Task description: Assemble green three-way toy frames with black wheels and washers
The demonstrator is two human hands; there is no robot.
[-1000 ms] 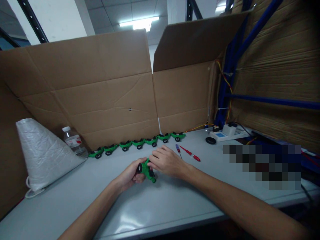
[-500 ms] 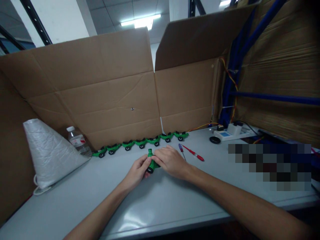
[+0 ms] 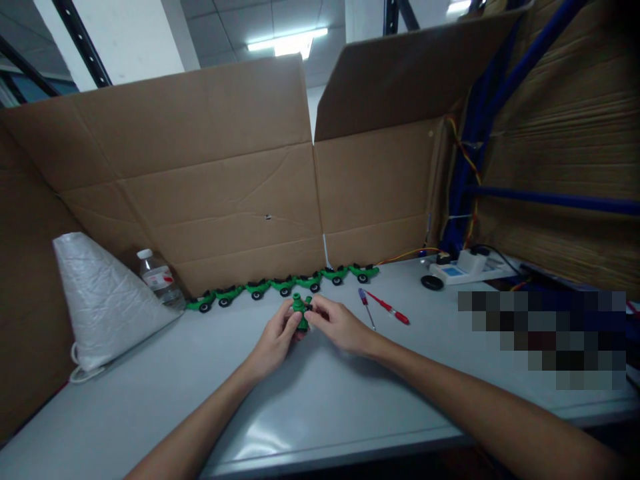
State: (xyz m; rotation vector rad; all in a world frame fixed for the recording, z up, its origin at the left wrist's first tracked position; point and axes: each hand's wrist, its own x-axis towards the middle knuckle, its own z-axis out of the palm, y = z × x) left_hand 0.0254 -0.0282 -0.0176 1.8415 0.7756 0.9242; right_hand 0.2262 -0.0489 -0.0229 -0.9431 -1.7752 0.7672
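Between both hands, above the middle of the table, is a small green toy [image 3: 301, 323] with a rounded knob at its top; much of it is hidden by fingers. My left hand [image 3: 275, 339] grips it from the left, thumb on its near side. From the right, my right hand [image 3: 339, 325] closes thumb and fingers on the toy's side, where a small dark part shows. Behind the hands, several green toy vehicles [image 3: 284, 287] with black wheels stand in a row along the cardboard.
Right of my hands lie a purple-handled screwdriver [image 3: 366, 307] and a red screwdriver [image 3: 393, 310]. A power strip [image 3: 473, 267] and a black ring [image 3: 432, 283] sit at the back right. At left are a silvery padded bag [image 3: 107, 307] and a water bottle [image 3: 159, 281]. Cardboard walls [image 3: 215, 200] enclose the table.
The green toy has been turned in my hands, and the black wheel seen at its lower end is now out of sight. My right fingers have shifted to its side.
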